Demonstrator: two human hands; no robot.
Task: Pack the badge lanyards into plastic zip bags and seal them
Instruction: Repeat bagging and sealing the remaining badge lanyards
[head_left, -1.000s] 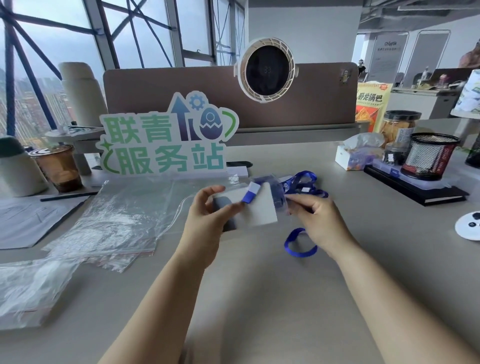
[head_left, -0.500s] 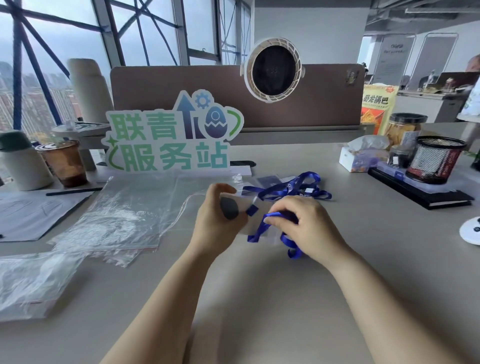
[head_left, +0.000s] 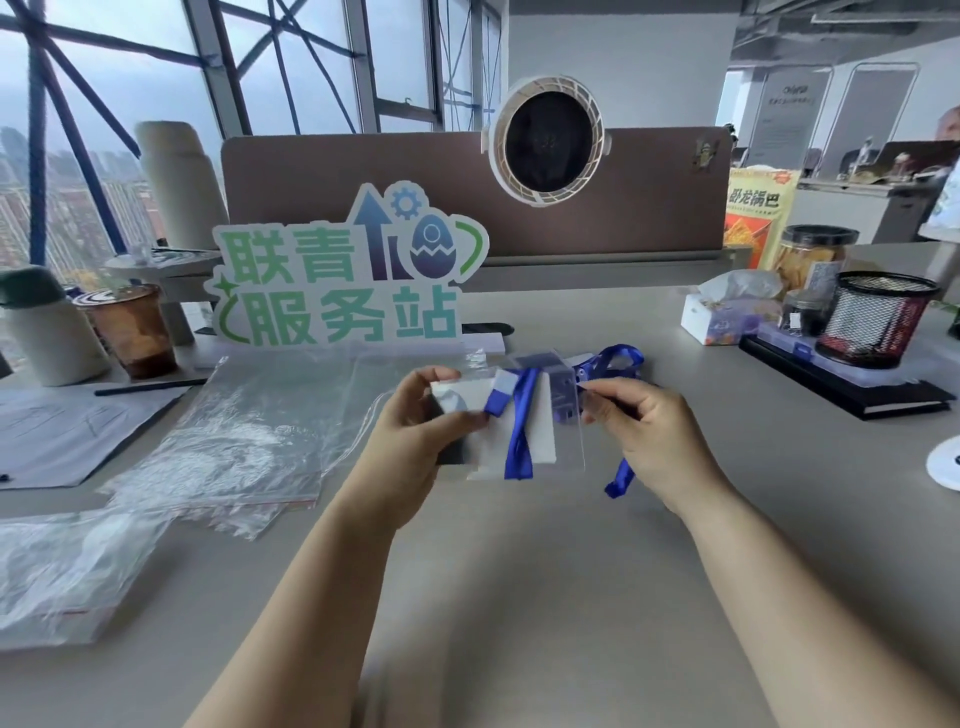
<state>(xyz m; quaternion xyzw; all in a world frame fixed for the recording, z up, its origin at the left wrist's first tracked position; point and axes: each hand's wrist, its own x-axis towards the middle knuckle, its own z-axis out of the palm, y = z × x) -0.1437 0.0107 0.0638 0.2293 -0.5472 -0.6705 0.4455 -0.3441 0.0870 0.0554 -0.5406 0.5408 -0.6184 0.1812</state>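
Sign (head_left: 337, 291): 联青服务站; bag (head_left: 756, 208), perhaps 卧龙锅巴

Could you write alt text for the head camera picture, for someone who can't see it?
Two bare hands hold a badge card over a grey desk: the left hand grips its left edge, the right hand pinches the blue lanyard wound across it. Clear zip bags lie to the left, before a green sign.

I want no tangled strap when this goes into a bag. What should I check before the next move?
1. Left hand grips badge: ok.
2. Right hand holds lanyard: ok.
3. Lanyard wound round badge: not ok; one turn crosses it, a loop hangs loose below the right hand.
4. Zip bags near, left of the badge: ok.
5. A bag's mouth open: cannot tell.
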